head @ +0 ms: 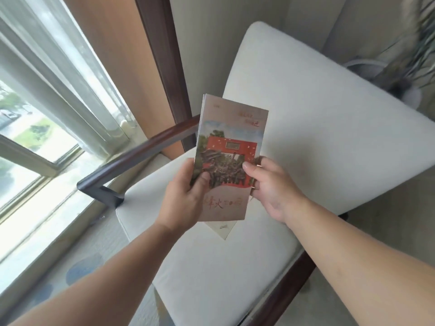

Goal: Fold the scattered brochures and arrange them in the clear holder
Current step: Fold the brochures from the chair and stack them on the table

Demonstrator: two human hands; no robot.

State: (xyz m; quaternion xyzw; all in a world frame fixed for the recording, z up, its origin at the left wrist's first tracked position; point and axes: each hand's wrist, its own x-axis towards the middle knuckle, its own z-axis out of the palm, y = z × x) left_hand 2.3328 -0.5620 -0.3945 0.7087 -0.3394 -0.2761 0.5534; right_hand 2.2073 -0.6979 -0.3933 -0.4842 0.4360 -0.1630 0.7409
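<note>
Red lettering (pixel 222 204) (火 legible) on brochure (pixel 231 128)

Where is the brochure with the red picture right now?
In the middle of the head view, the brochure is held up between the left hand and the right hand, above the white chair seat.

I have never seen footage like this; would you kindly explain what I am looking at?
No machine here: a person wears one camera on the head, looking down at their own arms. The left hand and right hand both pinch a folded brochure with a red picture, above a white chair cushion. A pale paper corner shows beneath it; held or lying there, I cannot tell. A window is on the left. No clear holder is in view.
</note>
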